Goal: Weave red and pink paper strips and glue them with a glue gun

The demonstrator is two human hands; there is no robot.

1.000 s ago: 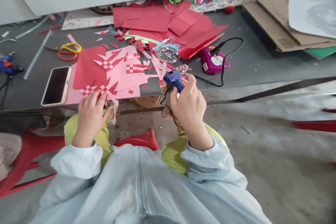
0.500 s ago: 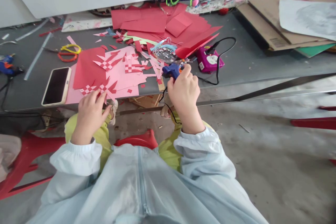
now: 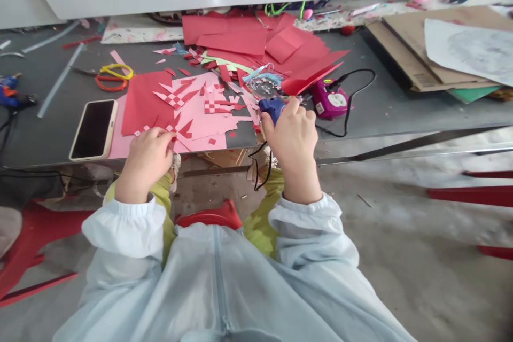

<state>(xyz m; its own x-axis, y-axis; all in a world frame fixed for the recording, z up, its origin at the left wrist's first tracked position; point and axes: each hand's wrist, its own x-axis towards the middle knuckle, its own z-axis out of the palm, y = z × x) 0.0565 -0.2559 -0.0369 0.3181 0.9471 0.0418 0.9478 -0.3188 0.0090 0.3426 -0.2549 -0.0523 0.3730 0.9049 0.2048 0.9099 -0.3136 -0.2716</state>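
My right hand (image 3: 294,136) is wrapped round a blue hot glue gun (image 3: 271,108), its nozzle side toward the paper scraps and its black cord hanging below the table edge. My left hand (image 3: 148,157) rests at the front edge, thumb and fingers pinched on a red-and-pink woven paper fish (image 3: 185,129), part of which they cover. Two similar pieces lie beyond on pink paper (image 3: 190,112): a checkered paper fish (image 3: 175,99) and another checkered piece (image 3: 214,107). Left of these is a sheet of red paper (image 3: 146,101).
A phone (image 3: 93,129) and scissors (image 3: 116,72) lie at the left, near another glue gun (image 3: 10,93). Behind are stacked red paper (image 3: 232,40) and a dish of beads (image 3: 264,85). A purple power socket (image 3: 331,99) and cardboard (image 3: 425,69) are at the right.
My left hand has moved from lying over the woven pieces to pinching one at its edge. My right hand still grips the glue gun near the same spot. The view has shifted slightly.
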